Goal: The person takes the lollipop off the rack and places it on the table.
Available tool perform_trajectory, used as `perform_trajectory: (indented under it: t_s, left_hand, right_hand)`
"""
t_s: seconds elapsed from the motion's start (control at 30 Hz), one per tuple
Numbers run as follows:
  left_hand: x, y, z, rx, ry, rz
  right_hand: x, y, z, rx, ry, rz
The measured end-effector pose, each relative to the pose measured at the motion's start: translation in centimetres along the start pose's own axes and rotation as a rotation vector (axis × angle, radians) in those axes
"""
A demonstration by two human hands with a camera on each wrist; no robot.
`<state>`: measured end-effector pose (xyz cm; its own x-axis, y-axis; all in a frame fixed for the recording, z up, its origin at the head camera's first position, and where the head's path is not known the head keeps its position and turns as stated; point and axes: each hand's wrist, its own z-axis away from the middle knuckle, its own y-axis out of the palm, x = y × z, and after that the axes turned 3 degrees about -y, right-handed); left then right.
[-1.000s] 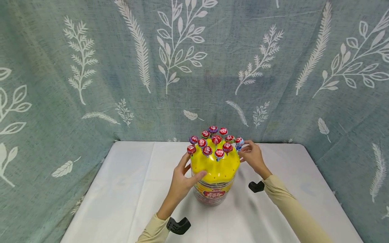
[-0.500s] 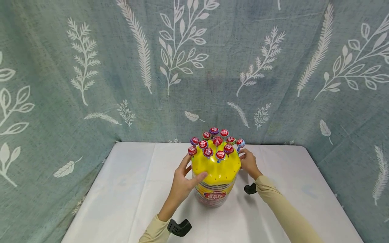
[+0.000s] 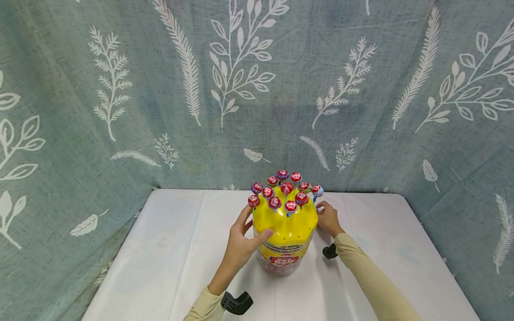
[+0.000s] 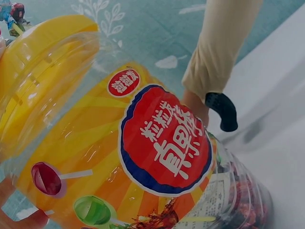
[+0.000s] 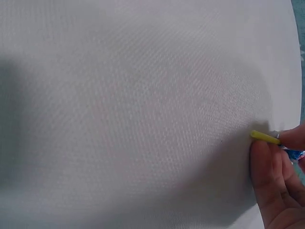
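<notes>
A clear candy jar [image 3: 277, 267] with a yellow lid [image 3: 287, 225] stands upright on the white table. Several red-wrapped lollipops [image 3: 287, 187] stick up from the lid, and a light-blue one [image 3: 317, 191] sits at its right edge. My left hand [image 3: 238, 243] grips the lid's left side, thumb in front; the left wrist view shows the jar's orange label [image 4: 95, 152]. Beyond the jar's right side, my right hand [image 3: 330, 218] is low near the tabletop. Its thumb and fingers pinch a lollipop's yellow stick [image 5: 264, 137] in the right wrist view, the blue wrapper mostly hidden.
The white-covered table [image 3: 172, 249] reaches back to a green leaf-patterned curtain [image 3: 281, 111], which also hangs at both sides. Small holes dot the lid's front rim. Black wrist mounts [image 3: 237, 303] project from both sleeves.
My right hand has moved from the light-blue lollipop at the lid's right edge down toward the table beyond the jar. That lollipop stays in the lid. The left hand keeps its hold.
</notes>
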<state>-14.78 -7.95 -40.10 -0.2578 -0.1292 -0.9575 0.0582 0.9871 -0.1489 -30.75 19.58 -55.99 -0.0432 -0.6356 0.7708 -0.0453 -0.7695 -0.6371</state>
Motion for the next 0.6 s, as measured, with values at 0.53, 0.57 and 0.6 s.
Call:
perform_trajectory:
  t_s: [0.53, 0.57, 0.6]
  left_hand:
    - [0.1, 0.1, 0.0, -0.002, 0.011, 0.004]
    - [0.1, 0.1, 0.0, -0.003, 0.012, 0.003]
    - [0.1, 0.1, 0.0, -0.004, 0.011, 0.001]
  right_hand:
    - [1.4, -2.0, 0.4, 0.046, 0.051, 0.062]
    - [1.5, -2.3, 0.3, 0.046, 0.037, 0.061]
    - [1.7, -2.7, 0.4, 0.048, 0.027, 0.058]
